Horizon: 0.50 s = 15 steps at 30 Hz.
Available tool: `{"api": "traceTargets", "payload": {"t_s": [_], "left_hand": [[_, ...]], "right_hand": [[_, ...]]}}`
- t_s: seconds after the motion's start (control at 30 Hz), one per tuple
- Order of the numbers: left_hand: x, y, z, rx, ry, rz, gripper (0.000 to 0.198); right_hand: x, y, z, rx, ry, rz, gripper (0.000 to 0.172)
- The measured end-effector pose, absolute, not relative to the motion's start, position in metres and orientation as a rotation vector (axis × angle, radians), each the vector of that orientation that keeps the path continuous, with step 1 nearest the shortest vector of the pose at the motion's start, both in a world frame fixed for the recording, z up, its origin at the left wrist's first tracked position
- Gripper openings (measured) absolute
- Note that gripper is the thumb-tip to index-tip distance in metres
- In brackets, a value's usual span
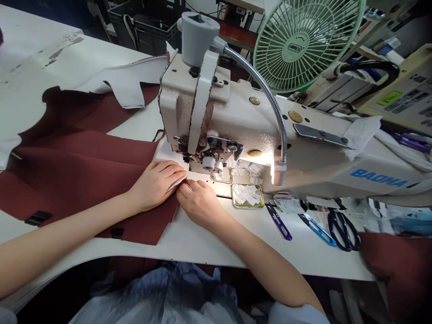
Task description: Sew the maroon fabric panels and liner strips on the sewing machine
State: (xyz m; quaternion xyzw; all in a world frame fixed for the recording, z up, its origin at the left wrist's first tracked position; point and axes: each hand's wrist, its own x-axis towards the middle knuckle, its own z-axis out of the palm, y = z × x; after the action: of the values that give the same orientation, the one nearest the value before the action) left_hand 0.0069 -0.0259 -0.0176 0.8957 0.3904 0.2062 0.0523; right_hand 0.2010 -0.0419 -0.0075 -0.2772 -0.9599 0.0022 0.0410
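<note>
A large maroon fabric piece (pixel 84 153) with a pale underside spreads over the table left of the sewing machine (pixel 229 117). My left hand (pixel 157 184) rests on it just before the needle area, its fingers together around a folded pale edge. Close beside it, my right hand (pixel 199 202) has its fingers curled in a pinch at that same edge, below the presser foot. The fingertips of both hands nearly meet there. Black clips or buckles (pixel 117 233) show along the fabric's near border. The needle tip is hard to make out.
Right of my hands stands a small tray (pixel 248 196) of white strips. Beyond it lie purple snips (pixel 279 222), blue snips (pixel 317 229) and black-handled scissors (pixel 344 230). A flexible lamp (pixel 279 173) lights the machine bed. A green fan (pixel 303 45) stands behind.
</note>
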Motion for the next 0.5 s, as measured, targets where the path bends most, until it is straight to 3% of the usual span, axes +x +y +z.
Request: {"api": "traceTargets", "payload": {"t_s": [0.5], "left_hand": [[-0.021,0.013,-0.032,2.802,0.821,0.700,0.033]], "right_hand": [[0.194,-0.041,-0.023,-0.984,-2.780,-0.096,0.033]]}}
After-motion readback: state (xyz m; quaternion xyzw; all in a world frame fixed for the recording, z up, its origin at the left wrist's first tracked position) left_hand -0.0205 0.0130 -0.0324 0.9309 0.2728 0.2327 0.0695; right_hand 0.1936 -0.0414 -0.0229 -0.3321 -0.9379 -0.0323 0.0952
